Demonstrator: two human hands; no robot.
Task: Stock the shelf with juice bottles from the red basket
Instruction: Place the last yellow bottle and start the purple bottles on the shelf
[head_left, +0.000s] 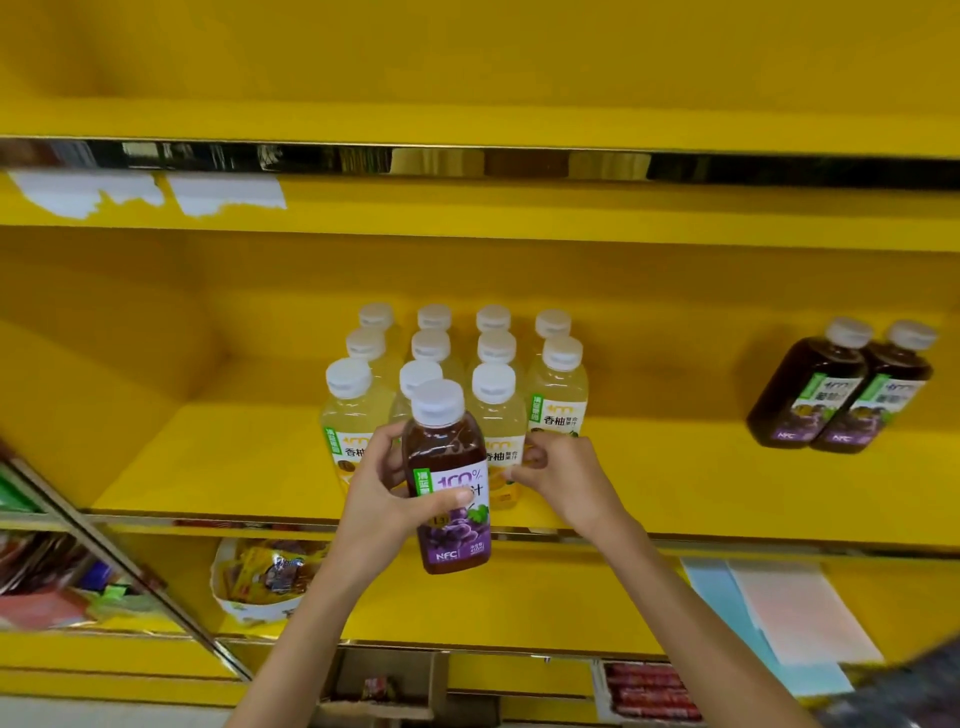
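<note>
Grape juice bottle (448, 467) is up in the air, standing straight, just in front of the near edge of the yellow shelf (208, 467). It is dark purple with a white cap and grapes on its label. The left hand (379, 499) holds the grape juice bottle around its middle, with the thumb across the label and the fingers curled behind.

Right behind it is a block of yellow juice bottles (558, 384) with white caps, lined up in rows from near to far on the shelf. The right hand (561, 478) pinches the front yellow bottle (498, 415) low on its right side, with curled fingers and thumb.

Far to the right on the same shelf, two dark bottles (810, 389) stand side by side, touching. They are well apart from the yellow ones.

On the shelf below there is a snack bag (265, 577) on the left and pale paper sheets (789, 608) on the right.
</note>
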